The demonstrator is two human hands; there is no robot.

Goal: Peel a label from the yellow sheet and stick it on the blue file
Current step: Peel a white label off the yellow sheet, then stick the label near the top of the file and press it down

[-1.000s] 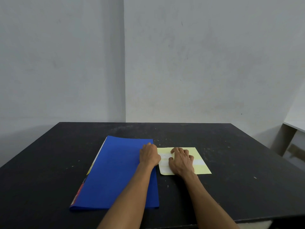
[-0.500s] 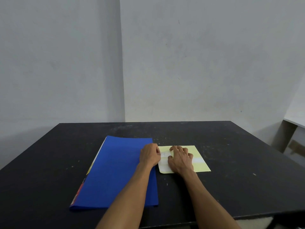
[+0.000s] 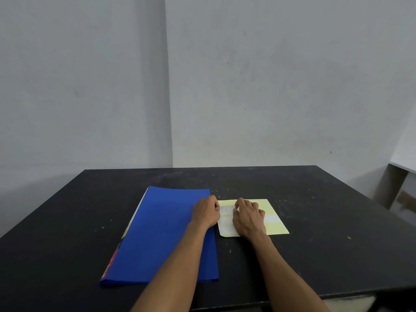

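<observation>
The blue file (image 3: 162, 235) lies closed on the black table, left of centre. Just right of it lies the yellow sheet (image 3: 274, 226) with white labels. A white label (image 3: 226, 209) with handwriting sits near the sheet's top left corner. My left hand (image 3: 206, 213) rests on the file's right edge, its fingertips at the label's left end. My right hand (image 3: 247, 218) lies on the sheet, its fingertips pressed at the label's right end. Whether the label is lifted off the sheet is too small to tell.
The black table (image 3: 326, 210) is scuffed with pale specks and stands against grey walls. A pale desk or shelf (image 3: 403, 167) stands at the far right, beyond the table's edge.
Both hands stay at the sheet's top left. My fingers have drawn apart a little, so the handwritten label now shows between them. The view has shifted slightly.
</observation>
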